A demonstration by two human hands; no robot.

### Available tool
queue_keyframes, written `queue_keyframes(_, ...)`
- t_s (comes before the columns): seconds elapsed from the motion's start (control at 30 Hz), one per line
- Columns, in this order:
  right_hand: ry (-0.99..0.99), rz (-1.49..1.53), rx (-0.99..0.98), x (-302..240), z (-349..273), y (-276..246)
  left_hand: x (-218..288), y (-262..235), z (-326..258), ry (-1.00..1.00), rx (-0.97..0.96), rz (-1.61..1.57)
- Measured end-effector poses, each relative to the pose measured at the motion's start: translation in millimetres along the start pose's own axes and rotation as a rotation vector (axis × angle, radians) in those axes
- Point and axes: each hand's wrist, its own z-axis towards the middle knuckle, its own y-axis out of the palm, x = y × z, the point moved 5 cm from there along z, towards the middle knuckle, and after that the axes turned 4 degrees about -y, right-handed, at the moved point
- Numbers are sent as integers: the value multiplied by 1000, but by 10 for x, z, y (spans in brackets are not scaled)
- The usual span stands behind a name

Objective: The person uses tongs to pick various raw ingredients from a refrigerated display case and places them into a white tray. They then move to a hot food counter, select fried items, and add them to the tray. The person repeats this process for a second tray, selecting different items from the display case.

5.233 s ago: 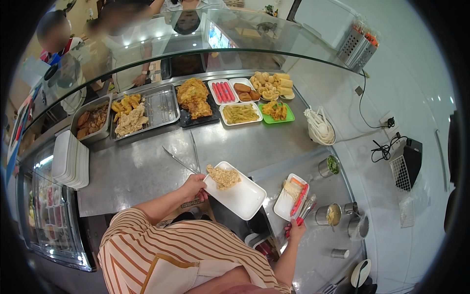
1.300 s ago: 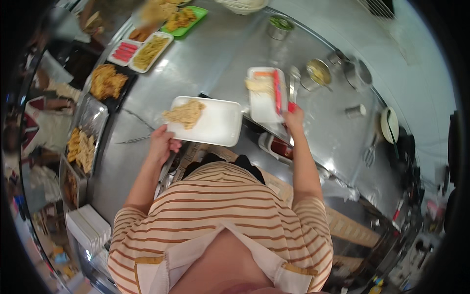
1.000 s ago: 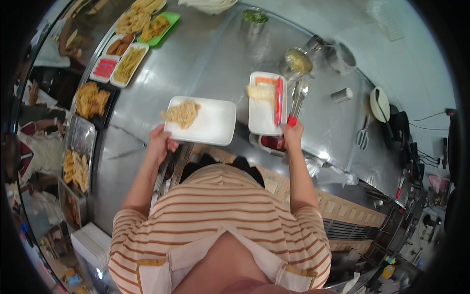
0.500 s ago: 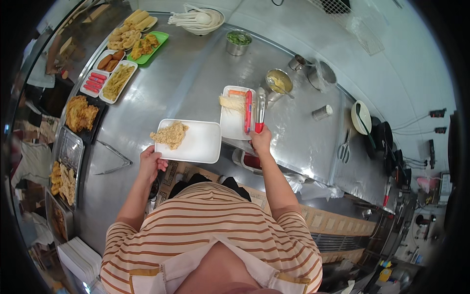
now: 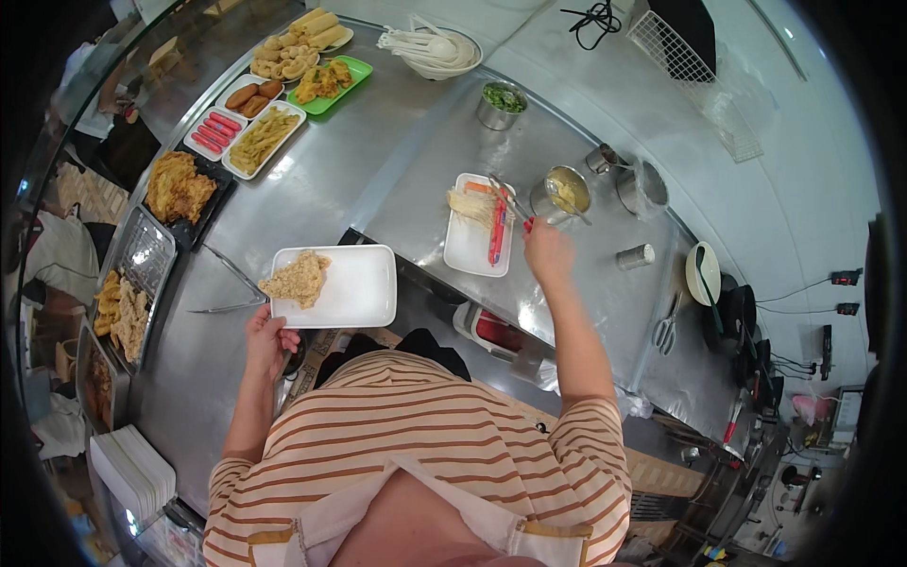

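One L-shaped steel counter point(image 5: 373, 175) fills most of the view. Big metal tray point(image 5: 151, 248) at far left, fried pieces at its near end. Larger white tray point(image 5: 364, 288) is at the inner counter edge, gripped at its near-left corner; can't tell if it touches the counter. White bowl point(image 5: 444, 66) of white spoons at the back. Smaller white tray point(image 5: 468, 255) lies on the right part of the counter, steel pot point(image 5: 574, 196) with yellow contents just beside it. Spare tongs point(image 5: 236, 271) lie spread left of the larger tray. Left hand point(image 5: 267, 342): thumb over the rim, fingers pinching the tray. Right hand point(image 5: 550, 253), blurred: fingers closed on red-handled tongs point(image 5: 511, 198), tips over the smaller tray; contact with food unclear. Breaded piece point(image 5: 298, 279) sits on the larger tray's left end. Smaller tray carries pale strands point(image 5: 470, 206), red sticks point(image 5: 497, 236), orange piece point(image 5: 479, 187).
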Motion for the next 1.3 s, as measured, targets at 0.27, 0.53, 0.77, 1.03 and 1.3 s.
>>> queue_keyframes(0.27, -154, -301, -130, -265, 552, -131, 40, -137, -93, -4, 41, -4)
queue_keyframes(0.53, -91, -356, -258, -358, 700, -232, -2, -253, -186, -8, 60, -70)
queue_keyframes(0.77, -622, 112, -38, -1299, 199, -1558, -37, -224, -125, -72, 56, -60)
queue_keyframes(1.03, -684, 133, -137, -2017, 38, -1165, -61, -157, -136, -32, 63, -70)
queue_keyframes(1.3, 50, 91, -149, -48, -287, -116, -123, -137, -73, -29, 46, -85)
